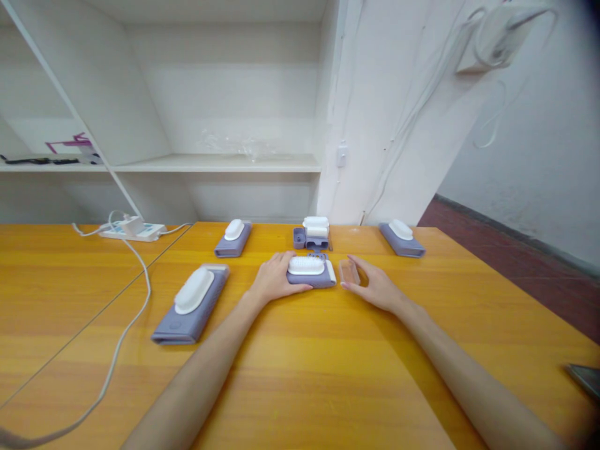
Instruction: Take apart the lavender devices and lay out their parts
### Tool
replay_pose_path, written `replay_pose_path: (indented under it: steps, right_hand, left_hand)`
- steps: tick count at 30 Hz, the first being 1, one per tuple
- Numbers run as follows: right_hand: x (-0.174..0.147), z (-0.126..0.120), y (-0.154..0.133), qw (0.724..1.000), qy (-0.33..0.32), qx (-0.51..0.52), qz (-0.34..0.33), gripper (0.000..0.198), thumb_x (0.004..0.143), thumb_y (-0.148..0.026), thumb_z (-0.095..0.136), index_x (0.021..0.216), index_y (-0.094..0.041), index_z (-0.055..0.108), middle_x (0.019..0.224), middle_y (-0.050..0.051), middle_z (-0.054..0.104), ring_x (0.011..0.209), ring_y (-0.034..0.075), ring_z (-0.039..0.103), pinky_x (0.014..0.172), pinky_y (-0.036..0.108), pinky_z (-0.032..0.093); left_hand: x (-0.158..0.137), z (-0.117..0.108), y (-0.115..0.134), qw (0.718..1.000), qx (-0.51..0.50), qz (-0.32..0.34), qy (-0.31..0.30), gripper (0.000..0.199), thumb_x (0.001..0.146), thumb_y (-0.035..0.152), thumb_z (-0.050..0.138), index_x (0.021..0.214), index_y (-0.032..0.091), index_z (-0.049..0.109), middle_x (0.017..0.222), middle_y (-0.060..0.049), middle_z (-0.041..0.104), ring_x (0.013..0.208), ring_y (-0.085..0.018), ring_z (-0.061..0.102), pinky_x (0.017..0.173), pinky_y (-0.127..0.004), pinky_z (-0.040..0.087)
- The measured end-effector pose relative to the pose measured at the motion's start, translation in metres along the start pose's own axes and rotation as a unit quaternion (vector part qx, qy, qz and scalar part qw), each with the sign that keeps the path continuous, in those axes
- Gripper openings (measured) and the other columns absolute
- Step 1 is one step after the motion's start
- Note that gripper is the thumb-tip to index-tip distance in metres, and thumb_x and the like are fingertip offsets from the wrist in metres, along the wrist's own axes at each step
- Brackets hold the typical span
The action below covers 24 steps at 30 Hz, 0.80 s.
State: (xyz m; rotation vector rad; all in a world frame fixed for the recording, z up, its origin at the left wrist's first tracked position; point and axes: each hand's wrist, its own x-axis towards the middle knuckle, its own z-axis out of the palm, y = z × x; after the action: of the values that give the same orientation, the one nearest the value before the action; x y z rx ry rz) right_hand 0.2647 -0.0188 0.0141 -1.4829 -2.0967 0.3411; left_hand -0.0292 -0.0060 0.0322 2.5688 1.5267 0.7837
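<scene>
My left hand (pixel 274 279) is closed around the left end of a grey-purple holder (pixel 313 282) lying on the table. On top of that holder sits a white oval brush (pixel 305 265) with its bristles facing up. Just right of it, my right hand (pixel 377 287) pinches a small clear plastic box (pixel 348 273) between thumb and fingers, apart from the holder. Behind the holder stands a grey-purple rack (pixel 317 242) with white pieces on top and a small square cup (pixel 299 237) at its left.
Similar grey-purple holders with white oval tops lie at near left (pixel 187 325), far left (pixel 229 249) and far right (pixel 412 249). A power strip (pixel 150 232) trails a white cable (pixel 117 350) across the left side. White shelving (pixel 220 164) backs the table. A dark object (pixel 585 378) lies at the right edge.
</scene>
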Motion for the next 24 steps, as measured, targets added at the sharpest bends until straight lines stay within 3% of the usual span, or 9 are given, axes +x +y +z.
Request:
replay_pose_path:
  steps: [13,17,24]
  right_hand:
    - [-0.004,0.005,0.007,1.000,0.015,-0.006,0.002,0.078,0.081,-0.051,0.053,0.144,-0.020,0.021,0.143,0.011,0.036,0.128,0.026,0.039,0.106,0.044,0.033]
    - [-0.004,0.005,0.004,0.996,0.072,-0.038,-0.038,0.082,0.078,-0.053,0.056,0.144,-0.019,0.019,0.143,0.013,0.035,0.128,0.029,0.037,0.104,0.047,0.032]
    - [-0.007,0.002,-0.041,0.965,0.212,-0.122,-0.099,0.051,0.085,-0.040,0.050,0.131,-0.019,0.043,0.124,0.013,0.052,0.116,0.029,0.046,0.097,0.045,0.033]
  left_hand:
    - [0.000,-0.001,0.001,1.000,-0.005,0.004,-0.011,0.077,0.061,0.074,0.056,0.118,0.024,0.045,0.109,-0.009,0.057,0.102,-0.028,0.054,0.085,-0.038,0.044]
    - [0.000,-0.002,0.001,1.000,-0.008,0.008,-0.009,0.077,0.062,0.075,0.055,0.118,0.024,0.045,0.109,-0.009,0.058,0.101,-0.028,0.055,0.084,-0.039,0.045]
    - [0.000,-0.001,0.000,1.000,-0.008,0.011,-0.004,0.076,0.061,0.074,0.057,0.116,0.023,0.047,0.107,-0.009,0.058,0.101,-0.028,0.055,0.084,-0.039,0.045]
